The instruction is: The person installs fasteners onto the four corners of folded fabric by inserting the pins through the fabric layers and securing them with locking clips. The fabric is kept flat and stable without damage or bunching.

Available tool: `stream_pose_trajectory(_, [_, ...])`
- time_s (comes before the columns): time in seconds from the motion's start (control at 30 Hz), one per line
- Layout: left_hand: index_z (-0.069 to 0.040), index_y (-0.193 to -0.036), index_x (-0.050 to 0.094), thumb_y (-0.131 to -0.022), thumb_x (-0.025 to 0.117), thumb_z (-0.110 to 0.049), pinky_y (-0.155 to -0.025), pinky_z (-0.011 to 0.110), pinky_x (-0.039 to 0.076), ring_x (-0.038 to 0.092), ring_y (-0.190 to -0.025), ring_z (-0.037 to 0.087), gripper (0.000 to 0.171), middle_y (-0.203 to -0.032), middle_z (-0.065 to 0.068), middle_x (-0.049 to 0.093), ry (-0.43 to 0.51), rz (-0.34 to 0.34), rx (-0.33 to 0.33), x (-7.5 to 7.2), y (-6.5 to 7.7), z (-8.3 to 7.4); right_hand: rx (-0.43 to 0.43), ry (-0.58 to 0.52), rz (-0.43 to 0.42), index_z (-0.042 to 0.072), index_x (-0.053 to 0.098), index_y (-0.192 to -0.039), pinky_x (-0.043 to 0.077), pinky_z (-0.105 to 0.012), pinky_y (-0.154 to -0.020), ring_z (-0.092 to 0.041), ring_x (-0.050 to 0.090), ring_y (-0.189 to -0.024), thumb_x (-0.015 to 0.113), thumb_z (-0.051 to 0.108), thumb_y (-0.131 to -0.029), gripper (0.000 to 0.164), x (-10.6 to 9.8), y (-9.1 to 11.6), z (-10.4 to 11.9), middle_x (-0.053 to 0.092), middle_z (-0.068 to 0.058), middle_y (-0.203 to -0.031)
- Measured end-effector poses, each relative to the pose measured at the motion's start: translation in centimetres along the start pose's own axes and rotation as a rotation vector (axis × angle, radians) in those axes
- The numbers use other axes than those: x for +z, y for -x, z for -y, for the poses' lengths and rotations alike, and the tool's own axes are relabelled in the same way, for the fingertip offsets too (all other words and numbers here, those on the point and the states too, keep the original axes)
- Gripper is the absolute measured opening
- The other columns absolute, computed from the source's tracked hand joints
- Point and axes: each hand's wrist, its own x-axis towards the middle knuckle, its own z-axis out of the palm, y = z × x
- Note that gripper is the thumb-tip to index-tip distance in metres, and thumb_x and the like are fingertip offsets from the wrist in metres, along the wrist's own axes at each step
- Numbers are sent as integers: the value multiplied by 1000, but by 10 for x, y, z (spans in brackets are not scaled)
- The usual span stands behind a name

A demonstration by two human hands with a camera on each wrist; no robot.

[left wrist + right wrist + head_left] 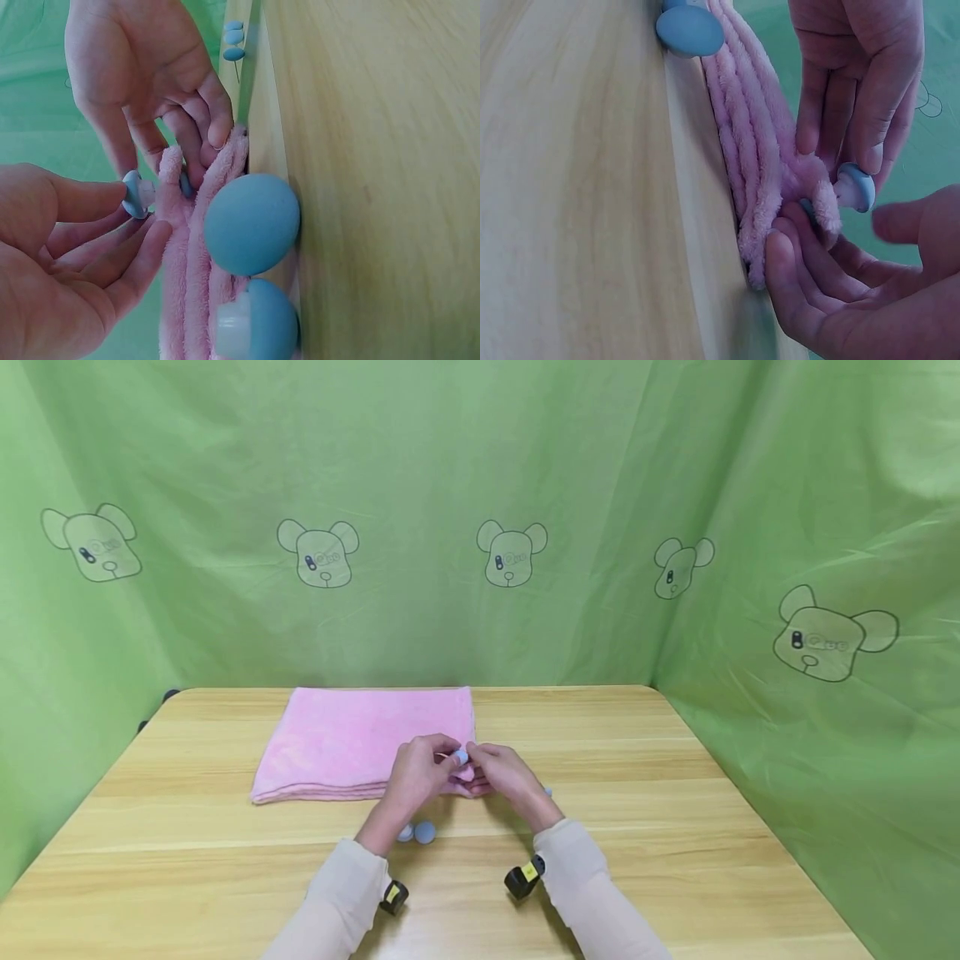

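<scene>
A folded pink plush blanket [375, 735] lies on the table, its stacked edges facing me. At its near right corner, my left hand [420, 772] pinches a mushroom-shaped blanket clip [135, 195] by its blue cap, between thumb and fingers. The white stem points at the raised top layer of the blanket. My right hand [512, 777] holds that corner from the other side, fingers curled beneath the layer. A second blue piece [808, 210] shows partly behind the layer, against the right fingers. Whether a pin passes through the cloth is hidden.
Blue caps with white stems [425, 832] lie on the wooden table [660, 860] near my left wrist. Further blue pieces [234, 54], one with a thin pin, lie beyond the right hand. Green curtains [420, 610] enclose the table's back and sides.
</scene>
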Motion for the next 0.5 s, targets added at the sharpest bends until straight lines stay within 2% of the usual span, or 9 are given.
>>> stream_pose_trajectory(0.2, [-9, -97, 71, -87, 71, -9, -79, 40, 54, 66, -79, 16, 10, -92, 3, 73, -11, -1, -37, 0, -1, 1, 2, 6, 14, -6, 63, -106, 57, -40, -76, -27, 65, -84, 55, 33, -101, 39, 0, 1, 1, 67, -17, -92])
stream_pose_trajectory(0.27, [-10, -95, 71, -87, 72, -9, -78, 40, 54, 66, -78, 16, 8, -90, 3, 73, -7, -3, -45, 0, -1, 1, 3, -2, 24, -5, 63, -105, 58, -37, -73, -23, 65, -81, 56, 34, -100, 40, -1, -4, -4, 67, -14, -90])
stream_pose_trajectory(0.5, [-9, -94, 72, -86, 72, -9, -78, 40, 54, 66, -79, 18, 9, -89, 3, 73, -22, 1, -19, -2, -1, 1, 12, -30, 36, -6, 62, -108, 57, -38, -76, -26, 65, -82, 59, 31, -98, 38, -2, -3, -3, 66, -15, -91])
